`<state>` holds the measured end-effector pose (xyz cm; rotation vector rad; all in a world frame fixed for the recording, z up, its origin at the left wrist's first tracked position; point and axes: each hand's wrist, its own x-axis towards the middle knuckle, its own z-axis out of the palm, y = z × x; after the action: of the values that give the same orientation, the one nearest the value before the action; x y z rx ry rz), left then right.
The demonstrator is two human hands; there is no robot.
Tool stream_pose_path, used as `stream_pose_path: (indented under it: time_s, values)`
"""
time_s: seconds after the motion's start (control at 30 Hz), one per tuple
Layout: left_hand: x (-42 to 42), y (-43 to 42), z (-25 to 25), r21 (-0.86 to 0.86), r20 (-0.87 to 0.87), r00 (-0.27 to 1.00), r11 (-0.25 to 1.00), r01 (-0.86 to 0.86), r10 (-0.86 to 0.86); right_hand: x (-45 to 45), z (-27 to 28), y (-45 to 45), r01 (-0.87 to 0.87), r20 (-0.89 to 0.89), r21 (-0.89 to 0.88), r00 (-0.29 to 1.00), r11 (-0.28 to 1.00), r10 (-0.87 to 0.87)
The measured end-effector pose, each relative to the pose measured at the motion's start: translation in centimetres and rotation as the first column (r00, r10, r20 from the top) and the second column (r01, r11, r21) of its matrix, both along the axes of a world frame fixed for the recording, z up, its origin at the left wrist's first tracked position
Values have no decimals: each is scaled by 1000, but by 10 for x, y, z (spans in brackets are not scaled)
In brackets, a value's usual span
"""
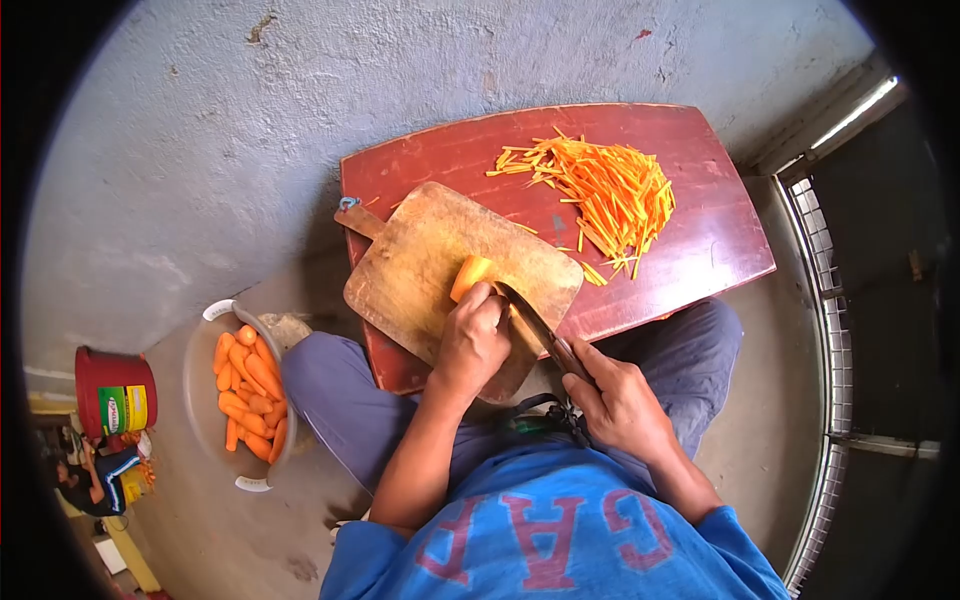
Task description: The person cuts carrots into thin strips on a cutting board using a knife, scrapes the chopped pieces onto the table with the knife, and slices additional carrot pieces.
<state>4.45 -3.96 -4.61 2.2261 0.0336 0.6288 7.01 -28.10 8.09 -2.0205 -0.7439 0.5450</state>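
A wooden cutting board (pixel 410 270) lies on the red table, its handle towards the upper left. On it rests a piece of carrot (pixel 470 274), with my left hand (pixel 474 335) closed on its near end. My right hand (pixel 620 400) is wrapped round the handle of a knife (pixel 535 322). The blade points up and left, its tip close to my left fingertips. Beyond the board, to the right, a pile of thin carrot strips (pixel 615 195) lies on the table.
The red table (pixel 700 150) stands against a blue-grey wall (pixel 300 100). On the floor at left is a tub (pixel 197 385) of whole carrots (pixel 250 390). Farther left are a red bucket (pixel 90 390) and another person (pixel 85 480). My knees flank the table's near edge.
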Motion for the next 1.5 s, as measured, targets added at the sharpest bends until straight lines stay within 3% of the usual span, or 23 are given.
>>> stream_pose_path:
  time_s: [0.1,0.3,0.43,0.63,0.77,0.87,0.93,0.97,1.07,1.13,1.2,1.3,1.4,1.5]
  values:
    - [-1,-1,-1,16,7,1000,1000,-8,8,1,-5,0,-23,11,-71,1000,997,24]
    - [0,-3,1,14,-8,1000,1000,-22,22,3,-17,1,-25,109,-9,994,1000,26]
    - [-3,-2,3,-27,87,996,1000,4,-1,0,-9,-14,67,-21,52,998,996,-66]
    - [-6,7,29,-96,225,955,980,-177,194,16,4,-16,6,-203,1,979,1000,-6]
    - [-9,18,32,-124,194,950,967,-224,245,56,-25,-26,-44,-98,-11,994,999,43]
    - [-9,18,31,-80,168,966,979,-186,197,97,-37,-23,156,16,29,988,987,-157]
    - [-7,13,33,-58,166,974,987,-147,154,123,-19,-21,182,128,-140,978,973,-165]
    - [-7,12,33,-65,150,979,990,-128,137,131,-21,-19,193,182,-76,967,978,-177]
    - [2,7,35,-158,153,981,983,-94,118,142,-43,-22,145,432,88,886,985,-169]
    - [16,3,48,-216,101,990,973,-80,104,140,-56,-22,140,532,18,837,990,-128]
    - [33,3,64,-205,30,997,977,-59,67,134,-68,-17,98,684,106,715,990,-144]
    - [83,1,83,-80,26,1000,997,13,-11,130,-73,-29,88,704,-46,709,995,-30]
    - [144,-2,80,182,51,995,981,73,-84,133,-75,-34,53,735,-94,677,994,33]
    - [198,-9,65,337,-110,994,940,53,-17,130,-75,-36,15,762,-40,647,999,21]
